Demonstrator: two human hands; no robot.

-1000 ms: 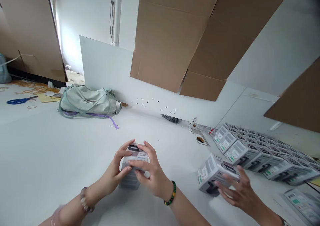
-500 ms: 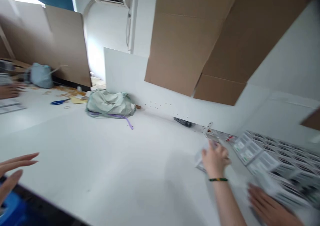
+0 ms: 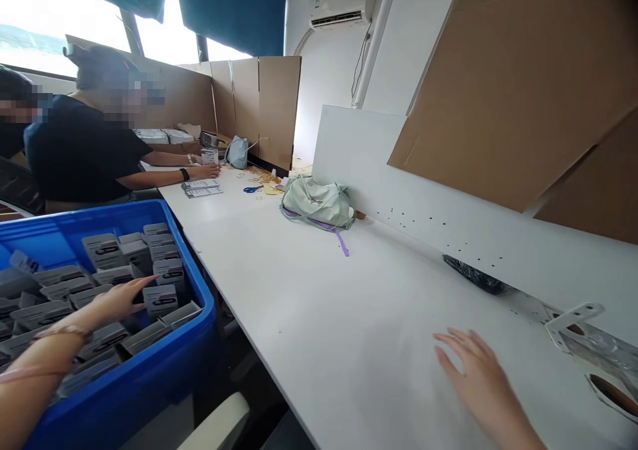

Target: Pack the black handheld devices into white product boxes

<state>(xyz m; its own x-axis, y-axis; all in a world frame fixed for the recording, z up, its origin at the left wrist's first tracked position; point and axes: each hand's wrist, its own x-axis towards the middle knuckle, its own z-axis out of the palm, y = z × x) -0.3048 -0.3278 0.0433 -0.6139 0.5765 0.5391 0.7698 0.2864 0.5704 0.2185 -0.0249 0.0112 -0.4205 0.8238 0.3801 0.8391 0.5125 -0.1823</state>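
Note:
My left hand (image 3: 117,298) reaches over a blue bin (image 3: 149,377) at my left, fingers stretched out above the small grey boxes (image 3: 159,298) packed inside it. It holds nothing and its fingertips are close to one box. My right hand (image 3: 473,369) lies open, fingers spread, flat on the white table (image 3: 349,317), with nothing in it.
A pale green bag (image 3: 316,202) lies against the white back panel (image 3: 448,204). Blue scissors (image 3: 252,189) and rubber bands lie farther along. Two other people (image 3: 84,144) sit at the far left end. A metal bracket (image 3: 573,320) and a table hole (image 3: 615,391) are at right.
My view has swung left from the box rows to the blue bin. My left hand moved out over the bin; my right hand left the boxes and rests on the table.

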